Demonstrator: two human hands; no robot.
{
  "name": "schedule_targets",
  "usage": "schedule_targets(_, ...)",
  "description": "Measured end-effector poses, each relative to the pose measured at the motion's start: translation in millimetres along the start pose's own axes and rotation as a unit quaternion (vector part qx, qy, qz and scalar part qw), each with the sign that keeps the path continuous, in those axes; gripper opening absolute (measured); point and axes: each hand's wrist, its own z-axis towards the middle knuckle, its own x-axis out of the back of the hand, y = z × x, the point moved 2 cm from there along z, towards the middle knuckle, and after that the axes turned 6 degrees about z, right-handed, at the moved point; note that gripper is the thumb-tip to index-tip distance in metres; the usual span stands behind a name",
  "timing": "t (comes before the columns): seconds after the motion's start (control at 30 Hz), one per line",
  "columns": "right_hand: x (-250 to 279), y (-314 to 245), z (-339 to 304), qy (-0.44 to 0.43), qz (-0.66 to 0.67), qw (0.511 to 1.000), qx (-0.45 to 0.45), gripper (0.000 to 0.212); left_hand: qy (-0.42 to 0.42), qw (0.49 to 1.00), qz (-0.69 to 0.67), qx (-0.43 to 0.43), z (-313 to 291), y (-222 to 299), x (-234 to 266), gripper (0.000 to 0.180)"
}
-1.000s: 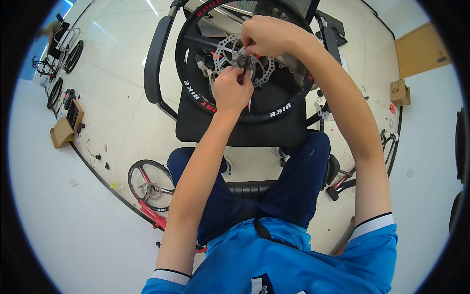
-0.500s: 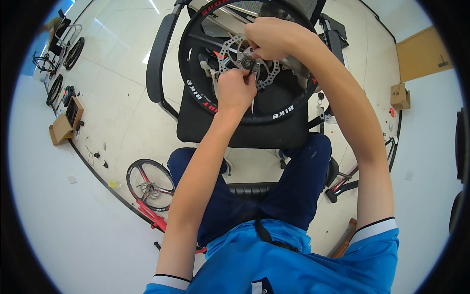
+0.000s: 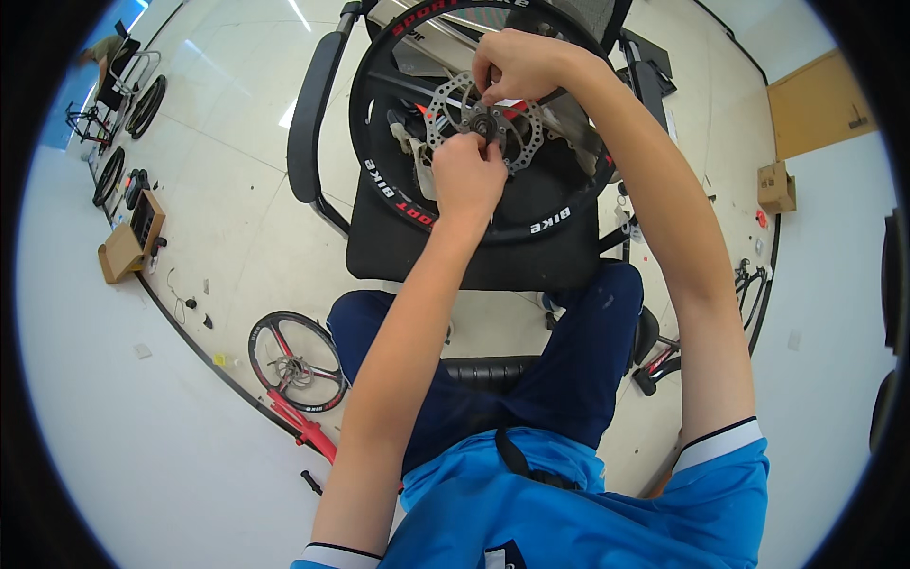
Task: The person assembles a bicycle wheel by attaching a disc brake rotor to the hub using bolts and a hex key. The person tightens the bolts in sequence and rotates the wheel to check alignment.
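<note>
A black bicycle wheel point(image 3: 521, 230) with white and red markings lies flat across a black office chair point(image 3: 455, 266) in front of me. A silver brake rotor point(image 3: 439, 116) surrounds its dark hub point(image 3: 483, 125). My left hand point(image 3: 466, 178) is closed at the hub's near side, its fingertips pinching a small dark piece that they mostly cover. Just beyond the hub, my right hand point(image 3: 519, 66) has curled fingers, with thumb and forefinger together over the rotor. Whatever sits in that pinch is too small to identify. A whitish glove or cloth point(image 3: 417, 156) shows beneath the wheel.
The chair's left armrest point(image 3: 305, 114) rises beside the wheel. On the floor at left lie another wheel point(image 3: 254, 353), a red frame part point(image 3: 299, 419) and an opened cardboard box point(image 3: 121, 254). A closed carton point(image 3: 775, 188) stands at right. Another person point(image 3: 100, 59) is far left.
My right hand has drawn back slightly from the hub, and its fingers have shifted their pinch. My left hand has moved a little to the right, still at the hub.
</note>
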Motion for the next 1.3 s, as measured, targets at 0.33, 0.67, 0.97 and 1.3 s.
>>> schedule_targets(0.33, -15.9, -20.1, -29.8, 0.069, 0.047, 0.996, 0.029, 0.016, 0.105, 0.988, -0.108, -0.044, -19.7, -15.5, -10.5, 0.016)
schedule_targets(0.67, -15.0, -21.7, -22.6, 0.068, 0.033, 0.997, 0.02, 0.017, 0.066, 0.994, -0.053, -0.067, -14.5, -24.6, -8.8, 0.017)
schedule_targets(0.97, -17.7, 18.1, -33.7, 0.084, 0.119, 0.989, -0.03, 0.022, 0.038, 0.995, -0.055, -0.073, -11.1, -17.4, 8.4, 0.01)
schedule_targets(1.3, -8.4, -10.7, -50.0, 0.112, 0.124, 0.986, 0.004, 0.019, 0.071, 0.992, -0.089, -0.061, -19.2, -14.8, 4.6, 0.009)
